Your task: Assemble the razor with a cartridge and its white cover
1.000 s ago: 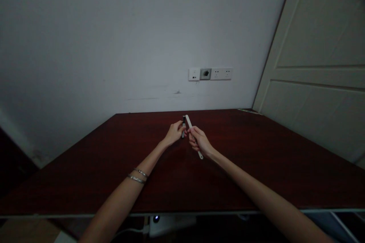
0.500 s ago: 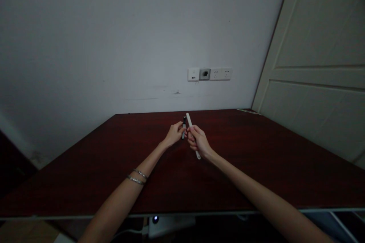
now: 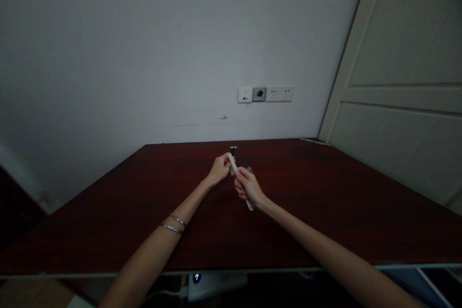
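Observation:
My left hand (image 3: 218, 170) is closed on a razor (image 3: 233, 150), held upright with its T-shaped head above the fingers. Its grip is mostly hidden by the fingers and a white strip in front. My right hand (image 3: 250, 189) is wrapped round a long, flat white stick (image 3: 233, 161) with a hole in its lower end. The stick slants up to the left, and its upper end crosses in front of the razor at my left fingers. Whether they touch I cannot tell. Just behind my right knuckles shows a small dark-and-pale thing (image 3: 250, 169), too small to name.
Both hands are over a dark red wooden table (image 3: 144, 211). A pale wall with sockets (image 3: 277, 94) rises behind it, and a panelled door (image 3: 400, 82) stands at the right. Below the front edge are a white device (image 3: 212, 286) with a small light and a cable.
My right hand has moved slightly down, and the white stick has shifted left and down across the razor. The razor's head now faces me more broadly. My left hand is almost unmoved.

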`<state>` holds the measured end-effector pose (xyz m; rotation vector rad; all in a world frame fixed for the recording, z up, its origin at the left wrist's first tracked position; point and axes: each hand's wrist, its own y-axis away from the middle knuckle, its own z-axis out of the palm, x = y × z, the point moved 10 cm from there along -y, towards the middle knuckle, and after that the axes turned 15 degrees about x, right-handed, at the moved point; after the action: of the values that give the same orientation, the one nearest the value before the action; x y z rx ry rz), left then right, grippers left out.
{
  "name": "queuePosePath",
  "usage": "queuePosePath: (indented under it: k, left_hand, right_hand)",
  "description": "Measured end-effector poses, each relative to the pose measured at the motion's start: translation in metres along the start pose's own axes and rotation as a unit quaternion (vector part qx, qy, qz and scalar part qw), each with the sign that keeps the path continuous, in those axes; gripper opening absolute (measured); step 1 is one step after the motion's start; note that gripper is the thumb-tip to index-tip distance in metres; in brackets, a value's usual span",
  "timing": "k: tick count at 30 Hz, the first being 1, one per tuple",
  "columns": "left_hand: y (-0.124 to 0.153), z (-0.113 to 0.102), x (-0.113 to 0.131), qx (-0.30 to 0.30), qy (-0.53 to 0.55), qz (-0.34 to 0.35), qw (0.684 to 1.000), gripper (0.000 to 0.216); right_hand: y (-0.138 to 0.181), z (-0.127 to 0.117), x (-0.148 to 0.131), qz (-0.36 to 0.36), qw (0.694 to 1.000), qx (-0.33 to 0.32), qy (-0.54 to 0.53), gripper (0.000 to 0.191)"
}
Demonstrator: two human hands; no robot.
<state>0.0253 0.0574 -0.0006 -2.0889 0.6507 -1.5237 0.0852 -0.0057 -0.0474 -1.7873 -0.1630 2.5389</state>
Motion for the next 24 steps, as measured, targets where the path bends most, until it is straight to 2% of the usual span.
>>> queuePosePath:
  k: [3, 6, 8, 12, 16, 19, 24]
  left_hand:
    - [-0.003, -0.005, -0.003, 0.009, 0.020, -0.025, 0.999, 0.010]
    - [-0.005, -0.008, -0.005, 0.013, 0.019, -0.030, 0.999, 0.011]
    - [-0.004, -0.004, -0.012, -0.005, 0.046, -0.063, 0.997, 0.013]
    - [-0.001, 0.005, -0.026, -0.033, 0.075, -0.134, 0.988, 0.015]
    - [0.006, 0.013, -0.028, -0.063, 0.069, -0.174, 0.980, 0.013]
    - [0.009, 0.017, -0.026, -0.080, 0.070, -0.185, 0.977, 0.012]
    - [0.008, 0.016, -0.024, -0.084, 0.072, -0.180, 0.977, 0.011]
  right_hand:
    - [0.005, 0.003, 0.000, -0.015, 0.999, -0.016, 0.038, 0.029]
    - [-0.002, -0.006, -0.032, -0.127, 0.988, -0.003, 0.083, 0.029]
    - [-0.010, -0.018, -0.057, -0.198, 0.972, 0.019, 0.123, 0.030]
    - [-0.030, -0.043, -0.085, -0.257, 0.937, 0.062, 0.226, 0.035]
    - [-0.048, -0.044, -0.092, -0.301, 0.888, 0.076, 0.340, 0.038]
    - [-0.058, -0.041, -0.092, -0.333, 0.856, 0.080, 0.387, 0.039]
    - [-0.065, -0.058, -0.089, -0.332, 0.841, 0.085, 0.419, 0.040]
